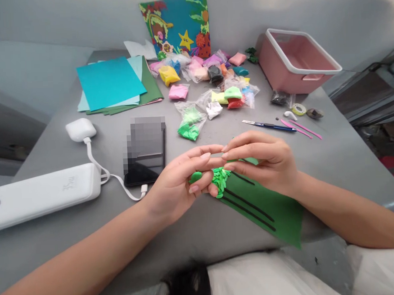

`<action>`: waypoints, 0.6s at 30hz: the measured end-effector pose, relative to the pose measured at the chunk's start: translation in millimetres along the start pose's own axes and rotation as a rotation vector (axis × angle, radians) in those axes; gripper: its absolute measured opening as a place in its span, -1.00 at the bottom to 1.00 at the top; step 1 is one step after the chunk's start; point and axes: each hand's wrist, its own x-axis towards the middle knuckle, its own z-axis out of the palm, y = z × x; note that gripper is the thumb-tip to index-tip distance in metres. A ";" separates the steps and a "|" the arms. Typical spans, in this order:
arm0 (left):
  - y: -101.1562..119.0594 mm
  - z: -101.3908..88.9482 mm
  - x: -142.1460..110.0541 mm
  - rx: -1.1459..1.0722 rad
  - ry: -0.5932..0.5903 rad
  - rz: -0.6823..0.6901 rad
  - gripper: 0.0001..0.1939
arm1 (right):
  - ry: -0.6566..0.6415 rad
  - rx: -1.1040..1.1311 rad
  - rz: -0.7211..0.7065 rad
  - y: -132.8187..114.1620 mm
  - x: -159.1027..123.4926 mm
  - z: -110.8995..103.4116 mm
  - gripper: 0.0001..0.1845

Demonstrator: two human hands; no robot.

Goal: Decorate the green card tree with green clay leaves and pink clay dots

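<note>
My left hand [182, 178] is curled around a small lump of green modelling clay [195, 177], which shows between its fingers. The fingertips of my right hand [262, 157] are pressed together and meet the left fingertips; whatever lies between them is too small to make out. Below both hands is a dark green sheet [285, 222] with black clay strips [252, 206] along it. A cluster of small bright green clay leaves [220, 181] covers the sheet's left end, partly hidden by my left fingers.
Bags of coloured clay [191, 121] lie beyond my hands. A phone [148, 154], a white power bank [45, 195] and coloured sheets [109, 81] are at left. A craft knife [269, 126], pink tools [297, 129] and a pink bin [288, 65] are at right. A decorated picture [178, 26] leans behind.
</note>
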 end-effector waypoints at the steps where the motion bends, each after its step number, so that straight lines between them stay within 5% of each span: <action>1: 0.4 0.6 -0.6 -0.010 -0.004 0.006 -0.72 | 0.004 0.002 -0.004 0.5 -0.5 1.0 -0.91; 6: 1.1 2.9 -2.6 0.002 0.010 0.058 -0.71 | 0.031 0.070 0.034 1.5 -2.9 5.8 -0.86; 13: -10.4 -7.9 -11.0 0.215 -0.111 0.355 -0.75 | -0.071 0.547 0.400 -1.3 -5.4 7.4 -0.74; 18: -14.8 -13.3 -16.3 0.304 -0.158 0.428 -0.70 | -0.086 0.730 0.424 -4.2 -4.2 6.8 -0.79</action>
